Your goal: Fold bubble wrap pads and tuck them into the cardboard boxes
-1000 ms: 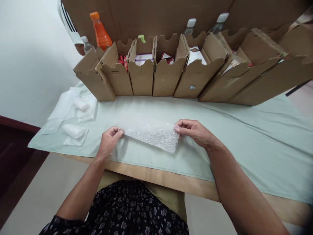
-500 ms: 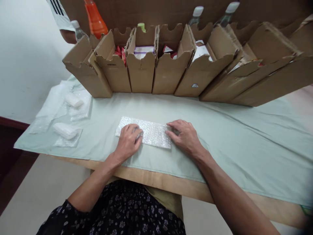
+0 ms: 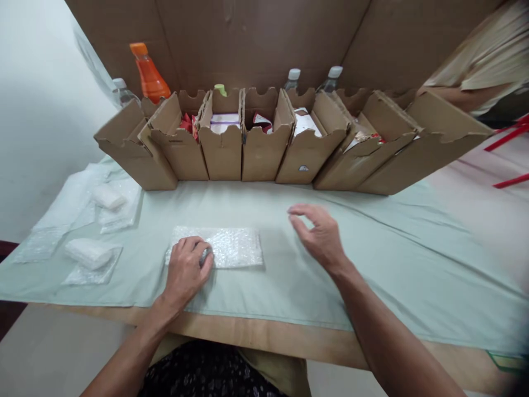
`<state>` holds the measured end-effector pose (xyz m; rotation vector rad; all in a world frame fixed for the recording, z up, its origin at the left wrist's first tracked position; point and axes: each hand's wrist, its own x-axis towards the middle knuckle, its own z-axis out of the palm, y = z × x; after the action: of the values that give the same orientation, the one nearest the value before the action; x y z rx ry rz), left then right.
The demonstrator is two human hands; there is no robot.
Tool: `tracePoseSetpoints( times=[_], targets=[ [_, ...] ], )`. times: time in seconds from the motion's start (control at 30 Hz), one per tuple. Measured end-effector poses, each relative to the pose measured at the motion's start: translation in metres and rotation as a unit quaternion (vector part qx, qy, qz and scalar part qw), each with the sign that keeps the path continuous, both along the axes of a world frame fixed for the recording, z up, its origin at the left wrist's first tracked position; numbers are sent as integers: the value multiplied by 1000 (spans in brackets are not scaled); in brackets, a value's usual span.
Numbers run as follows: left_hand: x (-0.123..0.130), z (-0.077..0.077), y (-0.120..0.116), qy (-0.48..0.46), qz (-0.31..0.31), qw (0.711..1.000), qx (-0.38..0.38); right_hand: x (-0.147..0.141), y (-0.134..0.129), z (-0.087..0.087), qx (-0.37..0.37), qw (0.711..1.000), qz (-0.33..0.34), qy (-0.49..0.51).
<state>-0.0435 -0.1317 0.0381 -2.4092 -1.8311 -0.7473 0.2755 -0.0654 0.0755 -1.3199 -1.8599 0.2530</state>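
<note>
A flat bubble wrap pouch (image 3: 237,247) lies crosswise on the pale green cloth. My left hand (image 3: 188,267) rests over its left end, fingers curled; a small greyish rounded patch shows between thumb and forefinger, too unclear to name. My right hand (image 3: 318,234) hovers to the right of the pouch, apart from it, thumb and forefinger spread with nothing between them. To the left lie a wrapped bundle (image 3: 88,252) on bubble wrap and a second wrapped bundle (image 3: 108,196), beside more flat bubble wrap sheets (image 3: 61,207).
A row of open cardboard bins (image 3: 225,157) spans the back, several holding red, white or purple packets. Behind them stand an orange bottle (image 3: 151,77) and clear bottles (image 3: 330,80) with white caps. Another person's sleeve (image 3: 496,49) shows at upper right, above a red frame (image 3: 510,132).
My right hand has left the right end of the pouch and moved away to the right. My left hand stays on the pouch. The view has shifted, showing more of the right side.
</note>
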Motion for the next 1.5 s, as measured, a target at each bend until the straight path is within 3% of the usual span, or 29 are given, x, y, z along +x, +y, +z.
tracePoseSetpoints(
  times=[0.13,0.3,0.4,0.5,0.67,0.77,0.9,1.03,1.3,1.5],
  targets=[
    [-15,-6,-1,-5,25,999,32,24,42,53,51,995,-83,25],
    [-13,-9,5,-22,39,997,55,36,115,96,2,989,-126,-81],
    [-12,-9,7,-35,32,997,57,26,136,104,-34,977,-145,-152],
    [-12,-9,7,-42,28,997,52,14,141,104,-22,964,-177,-195],
    [-13,-11,7,-52,36,997,46,13,151,93,-52,961,-202,-183],
    [-13,-13,7,-52,34,997,51,16,153,92,-26,962,-200,-187],
    [-14,-16,9,-54,32,996,65,11,130,101,-31,941,-222,-255],
    [-15,-18,9,-46,31,996,74,7,78,106,-21,938,-212,-275],
    [-18,-19,9,-30,24,996,77,39,-53,86,96,969,-98,-203],
    [-19,-21,8,-12,19,996,92,57,-102,81,160,966,-55,-195]
  ],
)
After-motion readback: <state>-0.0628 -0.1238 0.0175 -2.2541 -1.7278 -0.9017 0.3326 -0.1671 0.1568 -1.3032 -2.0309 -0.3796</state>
